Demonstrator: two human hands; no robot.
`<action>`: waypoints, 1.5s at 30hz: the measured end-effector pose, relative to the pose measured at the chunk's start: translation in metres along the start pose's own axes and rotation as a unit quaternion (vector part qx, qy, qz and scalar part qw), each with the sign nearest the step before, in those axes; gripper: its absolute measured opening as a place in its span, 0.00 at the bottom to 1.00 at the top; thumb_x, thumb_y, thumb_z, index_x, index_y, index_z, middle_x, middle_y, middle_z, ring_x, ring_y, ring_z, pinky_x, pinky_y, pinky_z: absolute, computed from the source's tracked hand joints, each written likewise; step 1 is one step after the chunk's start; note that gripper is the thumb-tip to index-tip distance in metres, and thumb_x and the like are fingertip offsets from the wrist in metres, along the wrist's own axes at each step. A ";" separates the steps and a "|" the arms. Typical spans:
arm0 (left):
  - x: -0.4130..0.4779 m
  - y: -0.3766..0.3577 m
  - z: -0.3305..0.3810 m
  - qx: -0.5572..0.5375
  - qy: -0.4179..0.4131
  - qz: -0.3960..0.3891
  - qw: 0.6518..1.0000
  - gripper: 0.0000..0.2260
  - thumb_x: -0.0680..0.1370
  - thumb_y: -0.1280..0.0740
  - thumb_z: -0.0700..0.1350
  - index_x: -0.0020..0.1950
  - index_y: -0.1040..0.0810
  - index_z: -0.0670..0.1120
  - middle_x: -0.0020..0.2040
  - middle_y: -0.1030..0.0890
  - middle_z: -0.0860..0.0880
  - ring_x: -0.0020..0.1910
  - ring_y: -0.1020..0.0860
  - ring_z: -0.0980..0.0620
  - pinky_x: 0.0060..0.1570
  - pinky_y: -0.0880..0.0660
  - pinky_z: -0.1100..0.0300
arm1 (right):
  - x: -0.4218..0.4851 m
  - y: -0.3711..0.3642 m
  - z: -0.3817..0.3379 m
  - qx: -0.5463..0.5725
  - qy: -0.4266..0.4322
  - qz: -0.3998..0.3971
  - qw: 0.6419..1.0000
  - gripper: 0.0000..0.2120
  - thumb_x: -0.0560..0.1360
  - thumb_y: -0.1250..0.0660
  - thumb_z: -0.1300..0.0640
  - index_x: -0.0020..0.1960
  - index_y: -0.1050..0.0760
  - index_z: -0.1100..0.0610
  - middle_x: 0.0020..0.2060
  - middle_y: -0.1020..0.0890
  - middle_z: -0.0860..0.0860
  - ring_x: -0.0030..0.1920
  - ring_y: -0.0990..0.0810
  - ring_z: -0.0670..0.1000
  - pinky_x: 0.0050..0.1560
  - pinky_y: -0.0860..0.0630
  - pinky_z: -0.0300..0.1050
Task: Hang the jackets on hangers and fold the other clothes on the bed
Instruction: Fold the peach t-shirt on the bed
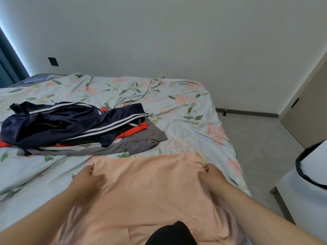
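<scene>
**Now: peach garment [150,188] held at its far corners on the bed [185,106]**

Spread flat over the near part of the flower-print bed, the peach garment reaches from the person's body out to a straight far edge. The left hand [86,177] pinches that edge at its left corner, its fingers [99,178] curled onto the cloth. The right hand [211,175] pinches the right corner the same way, where the fabric bunches into small creases. Both forearms lie over the garment's sides.

Further back and to the left, apart from the peach garment, sits a loose pile: a navy jacket [62,121] with white stripes on top, a red garment [139,128] showing beneath it, and a grey garment [141,140] at the bottom, spreading out to the right.

Behind the bed is a pale wall [177,41] bearing a small black plate [53,61]; a door [309,112] stands at far right.
</scene>
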State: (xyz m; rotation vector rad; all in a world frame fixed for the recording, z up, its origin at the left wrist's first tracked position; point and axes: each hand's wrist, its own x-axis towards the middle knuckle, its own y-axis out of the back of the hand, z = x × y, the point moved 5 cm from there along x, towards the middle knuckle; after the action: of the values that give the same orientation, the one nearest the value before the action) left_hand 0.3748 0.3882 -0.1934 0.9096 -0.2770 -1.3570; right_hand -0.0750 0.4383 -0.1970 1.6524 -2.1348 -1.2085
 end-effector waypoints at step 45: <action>0.195 -0.030 0.067 0.204 -0.175 0.295 0.917 0.06 0.80 0.44 0.44 0.43 0.35 0.47 0.46 0.25 0.39 0.47 0.29 0.36 0.39 0.33 0.46 | 0.130 -0.023 -0.045 -0.144 0.161 0.110 0.970 0.18 0.79 0.39 0.52 0.64 0.32 0.61 0.62 0.27 0.58 0.63 0.28 0.61 0.62 0.29 0.53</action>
State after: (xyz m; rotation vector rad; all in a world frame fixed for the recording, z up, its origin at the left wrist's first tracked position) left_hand 0.3563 0.1850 -0.2339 0.8187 -1.0580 -0.8921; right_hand -0.0798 0.3020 -0.2250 1.3420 -1.7920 -1.0415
